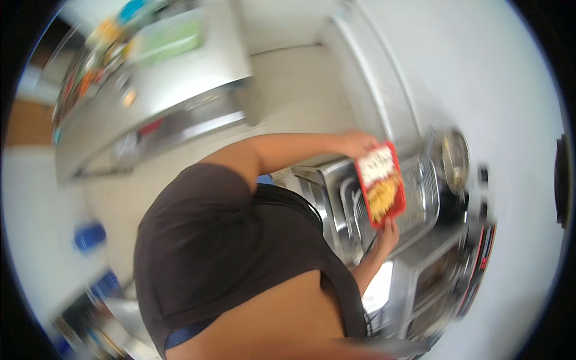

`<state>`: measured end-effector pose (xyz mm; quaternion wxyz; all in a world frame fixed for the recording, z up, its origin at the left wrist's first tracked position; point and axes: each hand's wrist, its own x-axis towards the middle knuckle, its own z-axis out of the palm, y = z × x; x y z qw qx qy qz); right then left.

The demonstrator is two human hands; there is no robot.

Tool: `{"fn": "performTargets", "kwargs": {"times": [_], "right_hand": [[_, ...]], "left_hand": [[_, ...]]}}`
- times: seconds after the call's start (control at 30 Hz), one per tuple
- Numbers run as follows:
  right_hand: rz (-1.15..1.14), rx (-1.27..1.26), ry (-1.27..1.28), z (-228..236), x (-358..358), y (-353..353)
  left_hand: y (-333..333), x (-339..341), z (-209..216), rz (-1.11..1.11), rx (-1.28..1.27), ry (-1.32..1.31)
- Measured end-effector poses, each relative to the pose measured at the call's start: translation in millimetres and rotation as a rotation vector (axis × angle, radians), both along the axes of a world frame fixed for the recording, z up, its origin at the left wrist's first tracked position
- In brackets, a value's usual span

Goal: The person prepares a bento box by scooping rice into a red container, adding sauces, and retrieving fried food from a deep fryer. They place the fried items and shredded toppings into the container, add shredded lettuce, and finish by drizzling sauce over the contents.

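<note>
Between my two hands is a red rectangular food tray (396, 209). White food that looks like rice (376, 164) fills its far end. Yellow strips resembling fries (381, 198) lie in the nearer part. My left hand (356, 144) grips the tray's far end, with the arm stretched across from the upper side. At the near end, the fingers of my right hand (389, 235) pinch the rim. The tray is held above a metal wire basket (425, 180) on the counter. My fingertips under the tray are hidden.
Beside the basket stands a round metal-rimmed pan (456, 161) near the wall. Cooking equipment with a lit red control panel (482, 261) runs along the right. Behind, a steel table (207, 72) bears a clear tub of green food (171, 41). A blue object (90, 237) is blurred at left.
</note>
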<state>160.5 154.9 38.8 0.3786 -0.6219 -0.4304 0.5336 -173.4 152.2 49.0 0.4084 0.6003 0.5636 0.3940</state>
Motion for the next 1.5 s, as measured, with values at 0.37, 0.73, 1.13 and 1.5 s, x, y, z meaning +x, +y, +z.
{"fn": "performTargets", "kwargs": {"times": [0.37, 0.73, 1.13, 1.5], "right_hand": [[0.510, 0.245, -0.050, 108.2, -112.7, -18.2], [1.225, 0.154, -0.067, 2.7, -449.9, -124.6], [1.504, 0.141, -0.245, -28.5, -621.1, -155.2], [1.523, -0.027, -0.228, 23.9, -688.5, -94.0]], "left_hand": [[-147.1, -89.3, 58.5, 0.407, 0.058, 0.007], [-428.1, -237.2, -27.5, 1.263, -0.023, 0.036], [-496.5, -327.3, -5.6, 1.364, -0.249, -0.009], [-420.5, -422.2, 45.7, 1.032, -0.050, 1.119]]}}
